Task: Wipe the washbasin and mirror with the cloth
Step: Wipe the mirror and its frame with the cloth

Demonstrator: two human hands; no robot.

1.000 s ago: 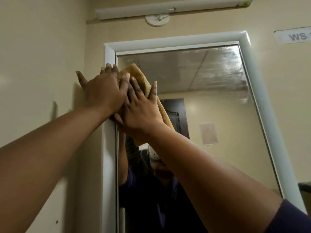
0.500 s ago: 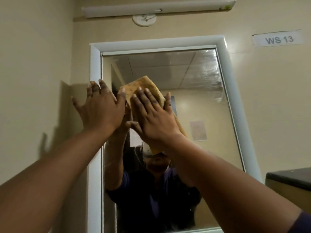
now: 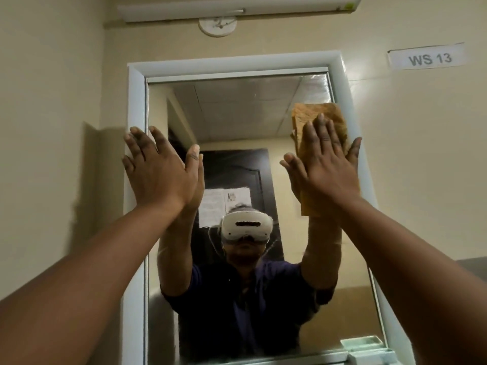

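Note:
A tall mirror (image 3: 237, 114) in a pale frame (image 3: 234, 61) hangs on the beige wall. My right hand (image 3: 324, 164) presses a folded tan cloth (image 3: 319, 114) flat against the glass near the right edge, fingers straight. My left hand (image 3: 160, 169) lies flat with spread fingers at the mirror's left edge, partly over the frame, holding nothing. The washbasin is out of view.
A long light fitting (image 3: 237, 7) and a round ceiling rose (image 3: 217, 26) sit above the mirror. A label reading WS 13 (image 3: 427, 59) is on the right wall. A small white shelf (image 3: 369, 351) juts out at the mirror's lower right corner. A side wall stands close on the left.
My right hand has swept the cloth from the mirror's upper left across to its right edge. My left hand stayed by the left frame, a little lower. The view has tilted down.

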